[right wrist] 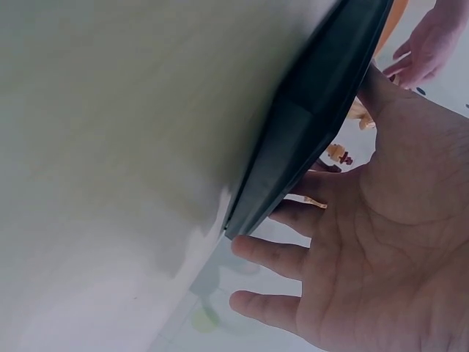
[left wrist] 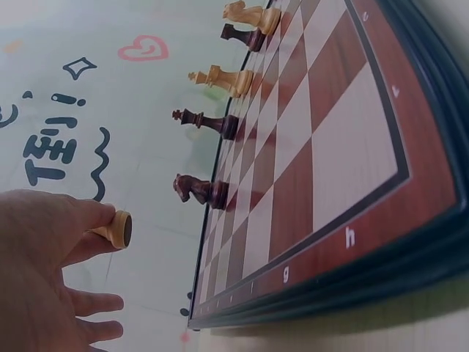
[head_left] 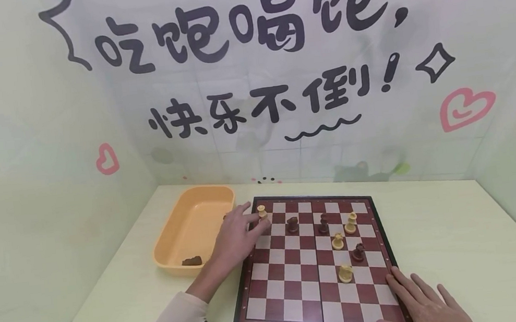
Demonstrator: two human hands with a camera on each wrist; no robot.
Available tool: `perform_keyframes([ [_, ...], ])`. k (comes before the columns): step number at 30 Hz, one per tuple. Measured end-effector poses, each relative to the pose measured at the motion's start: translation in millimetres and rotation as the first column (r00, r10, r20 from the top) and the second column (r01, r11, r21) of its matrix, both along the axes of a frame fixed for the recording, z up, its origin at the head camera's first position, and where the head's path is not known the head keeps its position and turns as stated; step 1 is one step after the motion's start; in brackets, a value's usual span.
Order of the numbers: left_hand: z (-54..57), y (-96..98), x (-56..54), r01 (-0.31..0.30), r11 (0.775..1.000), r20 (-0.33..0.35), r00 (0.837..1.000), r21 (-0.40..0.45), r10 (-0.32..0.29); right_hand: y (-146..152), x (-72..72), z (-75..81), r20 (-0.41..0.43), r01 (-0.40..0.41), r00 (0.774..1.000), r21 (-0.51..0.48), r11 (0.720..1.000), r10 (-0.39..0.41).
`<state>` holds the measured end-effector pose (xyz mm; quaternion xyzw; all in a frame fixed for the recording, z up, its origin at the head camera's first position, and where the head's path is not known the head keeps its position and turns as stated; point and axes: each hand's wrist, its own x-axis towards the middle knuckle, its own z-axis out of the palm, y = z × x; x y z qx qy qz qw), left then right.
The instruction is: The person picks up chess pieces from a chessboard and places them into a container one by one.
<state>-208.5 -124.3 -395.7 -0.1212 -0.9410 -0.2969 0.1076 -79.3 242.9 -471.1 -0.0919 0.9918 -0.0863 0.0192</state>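
My left hand (head_left: pixel 238 234) pinches a pale chess piece (head_left: pixel 262 211) between thumb and finger at the board's far left corner. In the left wrist view the dark underside of this piece (left wrist: pixel 123 229) shows, and it is held clear of the board; its top is hidden by the fingers. Nearest on the chessboard (head_left: pixel 291 271) stands a dark knight (head_left: pixel 292 224). My right hand (head_left: pixel 425 298) lies along the board's near right edge with its fingers spread and nothing in its grasp. In the right wrist view the fingers (right wrist: pixel 267 257) touch the board's black side.
Farther right on the board stand a dark king (head_left: pixel 323 224), a pale king (head_left: pixel 351 223), a pale knight (head_left: pixel 345 273) and other pieces. An orange tray (head_left: pixel 164 234) sits left of the board, with a dark piece (head_left: pixel 192 261) lying in it. A printed curtain hangs behind the table.
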Motion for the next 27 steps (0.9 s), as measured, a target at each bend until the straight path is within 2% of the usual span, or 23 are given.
perform_keyframes([
  [16,5.9,-30.1,-3.5,-0.059,0.998,0.006,0.998,0.004,0.059,1,0.3,-1.2,-0.020,-0.005,1.000,0.008,1.000,0.006],
  [27,3.8,-50.0,-4.3,-0.069,0.998,-0.008,0.998,-0.003,0.069,0,-0.1,0.9,0.005,0.002,1.000,0.006,1.000,-0.002],
])
